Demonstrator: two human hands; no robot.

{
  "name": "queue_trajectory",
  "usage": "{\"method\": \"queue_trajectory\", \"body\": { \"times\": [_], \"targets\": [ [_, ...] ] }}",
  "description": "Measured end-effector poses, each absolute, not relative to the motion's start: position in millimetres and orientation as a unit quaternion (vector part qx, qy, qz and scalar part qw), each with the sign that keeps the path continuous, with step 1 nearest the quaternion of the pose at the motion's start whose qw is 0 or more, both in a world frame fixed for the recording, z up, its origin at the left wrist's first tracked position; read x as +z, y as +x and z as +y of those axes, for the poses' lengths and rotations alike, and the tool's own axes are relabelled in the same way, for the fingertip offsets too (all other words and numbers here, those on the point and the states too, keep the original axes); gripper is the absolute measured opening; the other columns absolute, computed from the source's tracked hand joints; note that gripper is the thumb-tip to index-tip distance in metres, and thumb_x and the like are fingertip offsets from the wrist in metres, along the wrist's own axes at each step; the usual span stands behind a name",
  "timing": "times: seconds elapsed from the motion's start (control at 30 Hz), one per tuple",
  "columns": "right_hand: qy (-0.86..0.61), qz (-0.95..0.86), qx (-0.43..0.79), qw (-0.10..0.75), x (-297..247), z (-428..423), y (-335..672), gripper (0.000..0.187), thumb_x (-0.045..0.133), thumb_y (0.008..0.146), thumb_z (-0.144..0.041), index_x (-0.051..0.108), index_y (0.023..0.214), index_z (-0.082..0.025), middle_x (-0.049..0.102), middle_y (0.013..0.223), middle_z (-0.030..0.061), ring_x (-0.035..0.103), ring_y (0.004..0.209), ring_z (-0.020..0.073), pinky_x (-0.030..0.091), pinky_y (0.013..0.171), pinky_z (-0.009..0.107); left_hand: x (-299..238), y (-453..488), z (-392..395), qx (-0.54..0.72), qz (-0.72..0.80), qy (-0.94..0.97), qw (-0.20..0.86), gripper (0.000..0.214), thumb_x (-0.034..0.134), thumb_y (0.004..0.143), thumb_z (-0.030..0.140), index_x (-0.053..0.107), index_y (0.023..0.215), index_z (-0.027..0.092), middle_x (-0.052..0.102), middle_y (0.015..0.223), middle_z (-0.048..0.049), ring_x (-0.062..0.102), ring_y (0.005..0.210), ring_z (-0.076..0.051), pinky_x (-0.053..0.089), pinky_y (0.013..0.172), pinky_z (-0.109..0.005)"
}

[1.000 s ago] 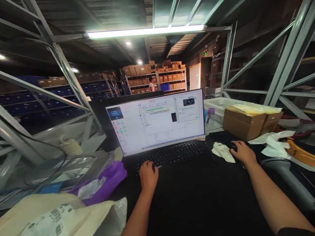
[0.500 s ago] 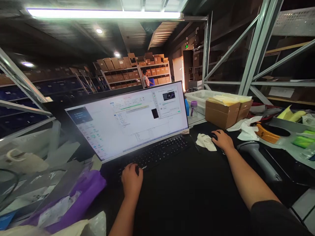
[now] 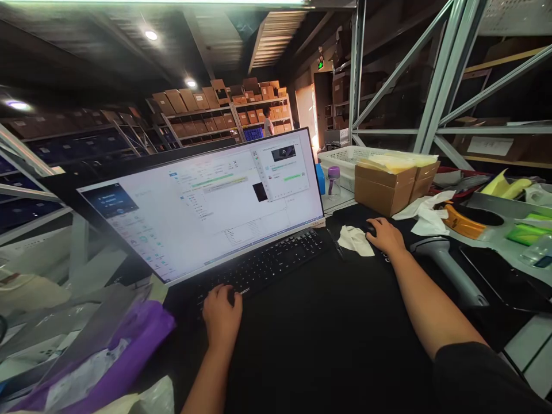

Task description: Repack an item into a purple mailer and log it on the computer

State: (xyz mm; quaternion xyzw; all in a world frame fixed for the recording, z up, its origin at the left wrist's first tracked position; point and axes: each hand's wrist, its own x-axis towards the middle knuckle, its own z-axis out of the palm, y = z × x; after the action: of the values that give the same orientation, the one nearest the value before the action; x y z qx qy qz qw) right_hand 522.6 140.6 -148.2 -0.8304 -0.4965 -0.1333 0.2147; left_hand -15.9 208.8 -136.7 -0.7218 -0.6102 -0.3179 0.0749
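Note:
My left hand [image 3: 222, 318] rests on the left end of a black keyboard [image 3: 276, 261], fingers slightly apart and curved over the keys. My right hand [image 3: 388, 237] is wrapped over a dark computer mouse [image 3: 370, 228], which shows only in part past the fingers. Behind the keyboard stands a wide lit monitor [image 3: 207, 213] with several windows and a chat panel at its right side. A crumpled white tissue [image 3: 356, 240] lies just left of the mouse, beside a dark pen [image 3: 335, 244].
Right of my forearm lies a grey barcode scanner [image 3: 451, 270]. Beyond it are an orange tape roll [image 3: 464, 222], cardboard boxes [image 3: 383, 190], and a purple-capped bottle [image 3: 333, 183]. Purple packaging [image 3: 142, 330] and plastic bags crowd the left. A person [image 3: 268, 122] stands by far shelves.
The camera view has tipped down and turned slightly right. A green message bubble now shows in the chat panel. The distant person has moved right relative to the shelves. Both hands keep their places.

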Motion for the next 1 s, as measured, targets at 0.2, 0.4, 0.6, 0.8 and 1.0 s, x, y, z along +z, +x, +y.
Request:
{"method": "queue_trajectory", "body": {
  "times": [0.2,0.4,0.6,0.8,1.0],
  "targets": [
    [-0.828,-0.498,-0.133,0.223,-152,143,526,0.053,0.055,0.089,-0.042,0.061,0.139,-0.025,0.056,0.139,0.0108,0.061,0.114,0.0278,0.050,0.097,0.040,-138,-17,210,-0.324,-0.604,-0.724,0.078,0.027,0.048,0.092,0.032,0.068,0.102,0.016,0.064,0.121,-0.0156,0.060,0.110,-0.033,0.050,0.101,-0.050],
    [-0.828,-0.494,-0.135,0.228,-152,143,525,0.055,0.055,0.088,-0.042,0.060,0.139,-0.023,0.057,0.138,0.0111,0.061,0.114,0.0284,0.050,0.095,0.040,-139,-18,210,-0.319,-0.605,-0.725,0.077,0.031,0.047,0.092,0.032,0.069,0.105,0.014,0.064,0.120,-0.0165,0.060,0.112,-0.034,0.049,0.102,-0.051],
    [-0.820,-0.499,-0.137,0.246,-158,146,530,0.056,0.057,0.087,-0.041,0.060,0.139,-0.021,0.057,0.138,0.0124,0.061,0.115,0.0290,0.051,0.097,0.041,-136,-18,207,-0.320,-0.606,-0.725,0.066,0.034,0.046,0.093,0.034,0.069,0.107,0.013,0.064,0.122,-0.0176,0.060,0.113,-0.035,0.050,0.099,-0.052],
    [-0.827,-0.489,-0.136,0.241,-163,149,532,0.059,0.057,0.086,-0.045,0.059,0.140,-0.021,0.057,0.138,0.0133,0.063,0.112,0.0307,0.052,0.094,0.043,-133,-15,204,-0.360,-0.575,-0.732,0.064,0.035,0.045,0.093,0.035,0.069,0.105,0.013,0.065,0.120,-0.0195,0.060,0.115,-0.036,0.049,0.102,-0.055],
    [-0.822,-0.489,-0.144,0.253,-170,153,536,0.057,0.055,0.088,-0.047,0.060,0.139,-0.021,0.058,0.137,0.0138,0.064,0.111,0.0310,0.052,0.092,0.043,-104,10,178,-0.455,-0.468,-0.756,0.046,0.037,0.041,0.100,0.039,0.068,0.107,0.015,0.066,0.123,-0.0176,0.061,0.119,-0.033,0.049,0.105,-0.056]
  ]
}}
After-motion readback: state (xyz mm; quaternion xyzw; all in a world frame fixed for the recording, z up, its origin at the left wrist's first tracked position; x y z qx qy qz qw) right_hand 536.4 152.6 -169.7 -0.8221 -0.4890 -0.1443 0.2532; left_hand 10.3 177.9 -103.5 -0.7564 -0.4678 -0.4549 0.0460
